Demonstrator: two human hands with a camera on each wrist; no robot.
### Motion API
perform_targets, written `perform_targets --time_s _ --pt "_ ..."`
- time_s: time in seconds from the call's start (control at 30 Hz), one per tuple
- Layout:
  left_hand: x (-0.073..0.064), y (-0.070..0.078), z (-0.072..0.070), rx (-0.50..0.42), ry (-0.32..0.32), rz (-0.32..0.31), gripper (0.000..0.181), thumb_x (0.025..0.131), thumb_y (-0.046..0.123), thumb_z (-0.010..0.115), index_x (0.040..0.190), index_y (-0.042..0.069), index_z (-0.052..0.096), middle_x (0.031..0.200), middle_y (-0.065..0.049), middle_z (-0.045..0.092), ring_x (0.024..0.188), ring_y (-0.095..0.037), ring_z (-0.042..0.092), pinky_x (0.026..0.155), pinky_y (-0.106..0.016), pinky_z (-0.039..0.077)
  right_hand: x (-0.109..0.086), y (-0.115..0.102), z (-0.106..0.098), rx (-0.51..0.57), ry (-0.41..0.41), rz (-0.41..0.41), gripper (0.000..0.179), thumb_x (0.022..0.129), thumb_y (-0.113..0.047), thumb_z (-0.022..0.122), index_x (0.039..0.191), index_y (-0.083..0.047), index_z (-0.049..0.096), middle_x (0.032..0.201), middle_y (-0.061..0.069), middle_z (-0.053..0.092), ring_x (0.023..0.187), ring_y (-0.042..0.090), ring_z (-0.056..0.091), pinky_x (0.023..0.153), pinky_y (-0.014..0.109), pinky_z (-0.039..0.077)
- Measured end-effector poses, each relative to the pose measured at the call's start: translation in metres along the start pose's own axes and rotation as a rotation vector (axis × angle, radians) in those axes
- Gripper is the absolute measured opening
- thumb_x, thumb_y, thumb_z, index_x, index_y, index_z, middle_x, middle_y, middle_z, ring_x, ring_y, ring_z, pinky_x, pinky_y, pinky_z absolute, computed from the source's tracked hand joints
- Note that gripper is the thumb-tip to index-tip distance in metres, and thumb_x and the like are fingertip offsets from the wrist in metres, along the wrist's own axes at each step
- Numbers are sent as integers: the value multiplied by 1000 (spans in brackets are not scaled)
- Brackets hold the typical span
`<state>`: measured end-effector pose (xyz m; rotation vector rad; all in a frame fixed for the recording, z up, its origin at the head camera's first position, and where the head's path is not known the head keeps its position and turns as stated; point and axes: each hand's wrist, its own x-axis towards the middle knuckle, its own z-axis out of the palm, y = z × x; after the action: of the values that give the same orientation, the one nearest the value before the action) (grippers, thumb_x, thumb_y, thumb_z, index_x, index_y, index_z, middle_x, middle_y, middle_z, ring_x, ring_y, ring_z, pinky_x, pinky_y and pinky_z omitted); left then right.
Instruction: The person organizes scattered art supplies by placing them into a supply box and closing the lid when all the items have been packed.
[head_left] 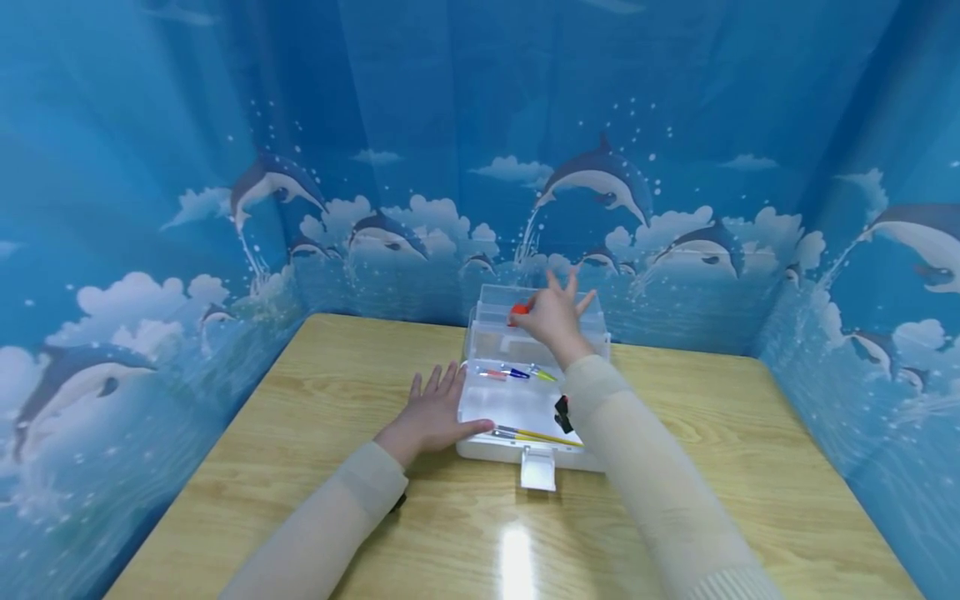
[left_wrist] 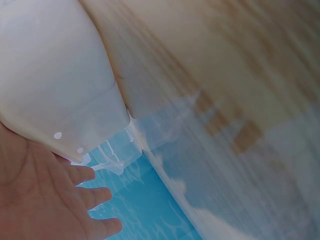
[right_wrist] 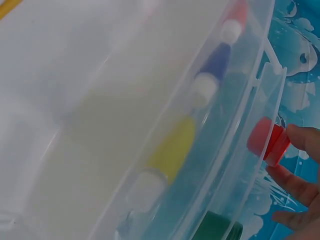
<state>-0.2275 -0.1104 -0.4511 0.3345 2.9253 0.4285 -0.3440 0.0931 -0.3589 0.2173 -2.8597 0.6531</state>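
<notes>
A white plastic box [head_left: 510, 408] with a raised clear tray section [head_left: 495, 343] at its back stands on the table. My right hand [head_left: 555, 321] is over that section, pinching a small red cap-shaped piece [right_wrist: 267, 141] between thumb and a finger; its other fingers are spread. In the right wrist view the red piece overlaps the tray's clear wall. My left hand [head_left: 433, 414] lies at the box's left side with fingers straight and spread, thumb over the front left corner. Its palm is beside the white side wall [left_wrist: 55, 80] in the left wrist view.
Pink, blue [head_left: 517, 373] and yellow [head_left: 543, 375] tubes with white caps lie along the box's back. Yellow-handled brushes [head_left: 540, 437] lie at its front, a black item [head_left: 562, 414] at its right. A green piece [right_wrist: 215, 227] sits in the tray. The latch [head_left: 537, 471] hangs down.
</notes>
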Motion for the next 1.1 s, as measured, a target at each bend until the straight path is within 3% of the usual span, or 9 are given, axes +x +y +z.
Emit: perform_targets --time_s 0.3,0.43,0.6,1.1 --pt "0 0 1 6 -2 10 112 84 84 44 162 14 3 168 -8 0 153 -35 -1 119 -58 -6 1 -6 7 -42 -83 3 23 85 -41 79 80 -19 75 167 13 16 151 41 -13 108 74 -14" --pt "0 0 1 15 -8 12 117 80 91 37 162 15 3 168 -8 0 153 -35 -1 120 -57 -5 0 -7 7 -55 -93 -5 23 87 -41 78 85 -18 76 167 14 15 151 41 -13 109 74 -12" --pt "0 -1 0 15 -9 5 117 80 90 37 162 15 2 168 -8 0 153 -35 -1 120 -57 -5 0 -6 6 -71 -95 -21 28 88 -43 76 95 -17 78 166 15 15 151 41 -12 109 74 -11" --pt "2 -3 1 7 -14 18 115 82 88 38 162 15 -1 168 -9 -1 153 -36 -2 119 -58 -6 -14 5 -29 -54 -121 -42 36 91 -37 74 116 -11 74 166 15 14 151 42 -14 108 72 -17"
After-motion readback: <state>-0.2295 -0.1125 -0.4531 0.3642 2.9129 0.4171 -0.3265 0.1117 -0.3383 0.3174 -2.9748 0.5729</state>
